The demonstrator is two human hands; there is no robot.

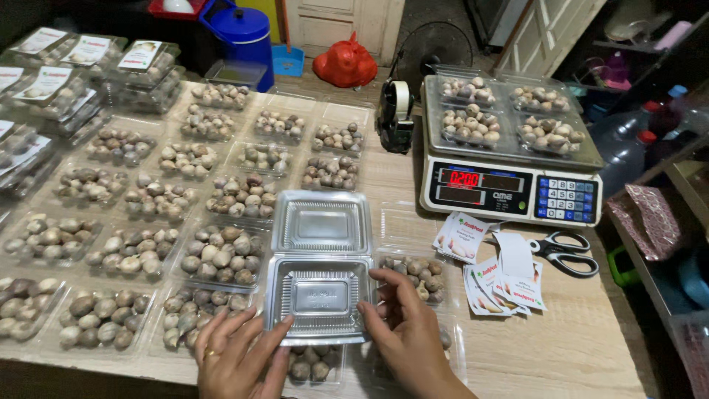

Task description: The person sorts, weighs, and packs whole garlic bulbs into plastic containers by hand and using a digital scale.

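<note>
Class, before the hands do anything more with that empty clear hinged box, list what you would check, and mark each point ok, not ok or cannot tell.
1. Clear hinged box lies open and empty: ok.
2. Left hand and right hand each touch a front corner of the box: ok.
3. Box sits flat on bare table: not ok, it rests on filled trays.
4. Scale platform is free: not ok, four filled boxes sit on it.
5. Labels and scissors lie to the right of the box: ok.
6. Hinge is sound: cannot tell.
</note>
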